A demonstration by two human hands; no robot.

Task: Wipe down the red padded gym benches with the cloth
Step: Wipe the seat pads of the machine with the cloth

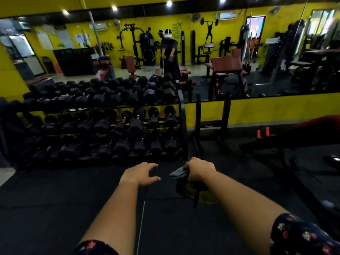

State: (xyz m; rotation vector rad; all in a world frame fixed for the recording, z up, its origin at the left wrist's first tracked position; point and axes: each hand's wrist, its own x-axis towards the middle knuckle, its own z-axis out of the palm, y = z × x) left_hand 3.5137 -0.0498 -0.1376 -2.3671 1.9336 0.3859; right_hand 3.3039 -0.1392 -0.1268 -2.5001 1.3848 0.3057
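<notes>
Both arms reach forward over the black floor mat (55, 199). The right hand (199, 170) has its fingers curled round a dark grey cloth (179, 174), which hangs down below the fist. The left hand (139, 173) is just beside it, palm down, its fingers loosely spread and holding nothing. A rack of dumbbells (103, 126) stands far left under a wall mirror (184, 52). A red padded bench (320, 120) lies at the right edge.

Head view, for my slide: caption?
Right hand grips cloth, left hand open, facing dumbbell rack.
</notes>
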